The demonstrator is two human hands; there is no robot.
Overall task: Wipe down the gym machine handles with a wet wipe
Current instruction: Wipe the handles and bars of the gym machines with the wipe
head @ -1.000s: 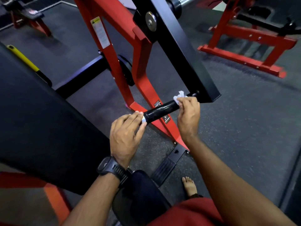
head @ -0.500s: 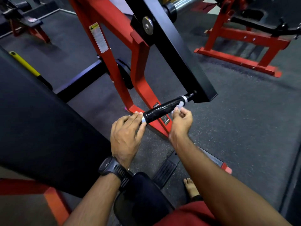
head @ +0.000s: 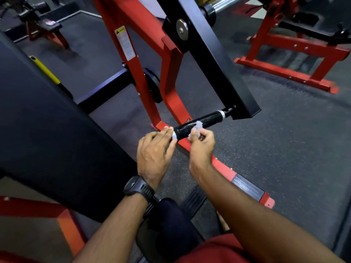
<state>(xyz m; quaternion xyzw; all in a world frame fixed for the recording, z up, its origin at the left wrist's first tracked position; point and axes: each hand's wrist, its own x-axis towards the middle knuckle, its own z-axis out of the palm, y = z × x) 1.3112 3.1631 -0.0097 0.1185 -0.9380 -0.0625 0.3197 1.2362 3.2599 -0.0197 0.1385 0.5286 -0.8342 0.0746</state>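
A glossy black handle (head: 207,121) sticks out from the black lever arm (head: 214,59) of a red gym machine. My left hand (head: 154,150) rests with straight fingers on the handle's near end cap. My right hand (head: 200,142) pinches a crumpled white wet wipe (head: 197,128) against the handle's underside, near its middle. Most of the wipe is hidden by my fingers.
A large black pad (head: 49,133) fills the left side. The red frame (head: 171,86) stands behind the handle, with a ribbed footplate (head: 247,186) below my right arm. Another red machine (head: 296,52) stands far right on the dark rubber floor. A yellow bar (head: 45,70) shows behind the pad.
My right hand has slid the wipe along the handle from the far end by the lever arm toward the near end. My left hand has stayed on the end cap.
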